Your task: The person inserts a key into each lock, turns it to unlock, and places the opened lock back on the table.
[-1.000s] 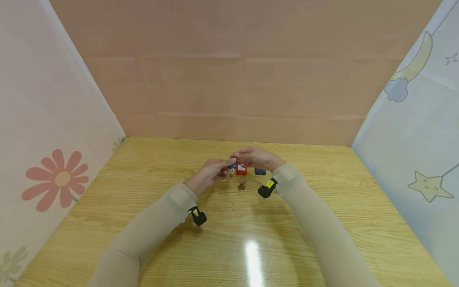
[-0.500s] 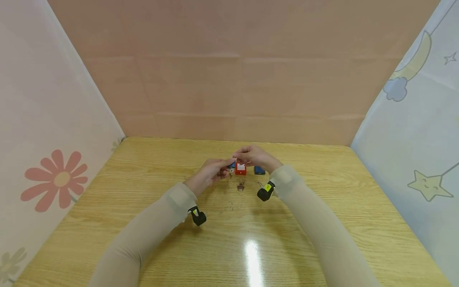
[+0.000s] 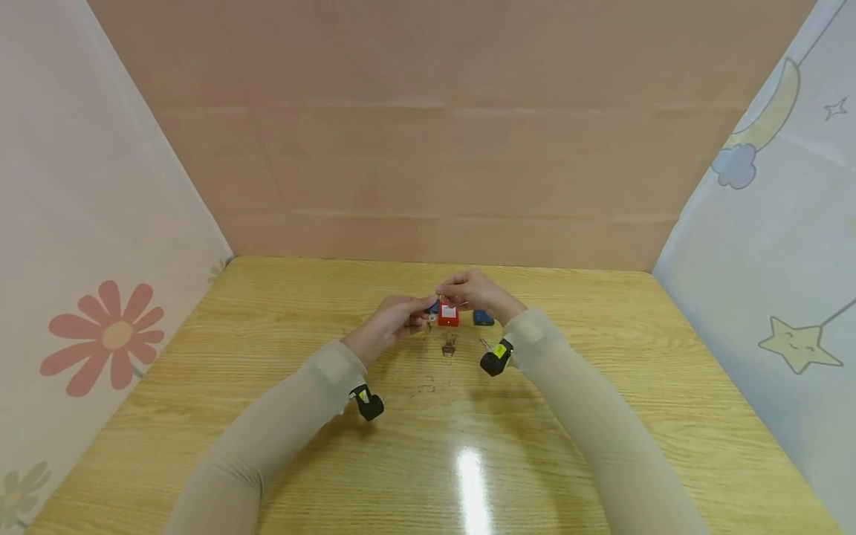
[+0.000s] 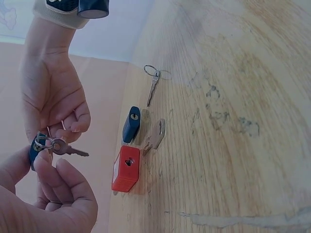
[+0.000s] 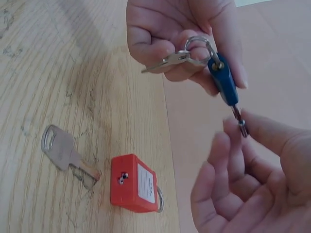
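Observation:
My left hand (image 3: 401, 316) holds a small blue padlock (image 5: 222, 80) between thumb and fingers. At its keyhole end hangs a metal ring (image 5: 210, 48), with a loose key (image 4: 69, 148) dangling from it. Thumb and fingertips of my right hand (image 3: 476, 288) pinch the padlock's shackle (image 5: 243, 128) at the opposite end. On the table below lies a red padlock (image 3: 449, 315) with a white label, its keyhole toward me. A second blue padlock (image 3: 483, 318) lies to the right of it, partly below my right hand.
A bare key (image 3: 449, 345) lies in front of the red padlock. Another key on a ring (image 4: 153, 87) lies further right, near the black right wrist camera (image 3: 495, 362). The wooden table (image 3: 321, 461) ends at a pinkish back wall (image 3: 428, 171).
My right hand has shifted slightly up, and its fingers have drawn in on the shackle. My left hand stays in place with the blue padlock.

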A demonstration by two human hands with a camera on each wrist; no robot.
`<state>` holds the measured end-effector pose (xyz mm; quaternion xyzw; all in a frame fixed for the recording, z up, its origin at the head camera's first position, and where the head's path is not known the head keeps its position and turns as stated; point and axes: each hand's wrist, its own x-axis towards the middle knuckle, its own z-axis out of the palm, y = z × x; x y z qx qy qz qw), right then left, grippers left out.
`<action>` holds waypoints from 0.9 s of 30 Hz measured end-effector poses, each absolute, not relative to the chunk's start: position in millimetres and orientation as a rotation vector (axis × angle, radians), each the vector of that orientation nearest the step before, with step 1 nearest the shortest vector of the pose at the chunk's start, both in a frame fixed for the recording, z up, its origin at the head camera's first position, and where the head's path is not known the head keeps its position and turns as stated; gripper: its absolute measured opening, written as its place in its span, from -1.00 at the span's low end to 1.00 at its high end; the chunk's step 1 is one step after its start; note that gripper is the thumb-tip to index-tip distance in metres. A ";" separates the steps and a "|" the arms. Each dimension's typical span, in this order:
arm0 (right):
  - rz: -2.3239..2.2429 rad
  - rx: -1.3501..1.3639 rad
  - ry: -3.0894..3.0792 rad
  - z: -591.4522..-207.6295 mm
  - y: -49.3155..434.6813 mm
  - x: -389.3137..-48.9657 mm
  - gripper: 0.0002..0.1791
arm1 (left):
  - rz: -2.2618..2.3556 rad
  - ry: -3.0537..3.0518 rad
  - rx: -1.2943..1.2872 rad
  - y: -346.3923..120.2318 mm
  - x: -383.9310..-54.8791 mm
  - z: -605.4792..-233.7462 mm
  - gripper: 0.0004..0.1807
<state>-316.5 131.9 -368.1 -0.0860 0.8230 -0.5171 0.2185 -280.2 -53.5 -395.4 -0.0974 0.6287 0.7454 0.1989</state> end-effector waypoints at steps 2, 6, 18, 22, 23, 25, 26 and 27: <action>-1.422 -0.275 2.262 -368.1 133.4 -316.3 -0.62 | 2.088 1.758 -0.273 -53.8 -280.4 -395.3 -0.81; -1.375 -0.343 2.269 -366.7 137.9 -314.2 -0.54 | 2.093 1.754 -0.269 -55.0 -280.7 -395.3 -0.83; -0.957 -0.317 2.755 -370.0 192.8 -312.5 -0.58 | 2.075 1.782 -0.278 -56.8 -280.5 -396.0 -0.79; -0.943 -0.268 2.759 -376.0 211.9 -309.2 -0.58 | 2.072 1.802 -0.279 -57.9 -281.5 -396.9 -0.77; -0.934 -0.265 2.755 -378.1 215.2 -308.3 -0.59 | 2.071 1.803 -0.280 -58.4 -282.0 -397.4 -0.76; -0.934 -0.268 2.735 -382.3 219.7 -306.5 -0.60 | 2.068 1.809 -0.284 -59.9 -282.7 -398.5 -0.74; -0.933 -0.271 2.728 -384.4 221.0 -305.7 -0.60 | 2.069 1.808 -0.290 -60.7 -283.4 -399.0 -0.73; -0.942 -0.263 2.719 -386.5 221.9 -305.0 -0.61 | 2.067 1.806 -0.292 -61.6 -284.4 -399.6 -0.71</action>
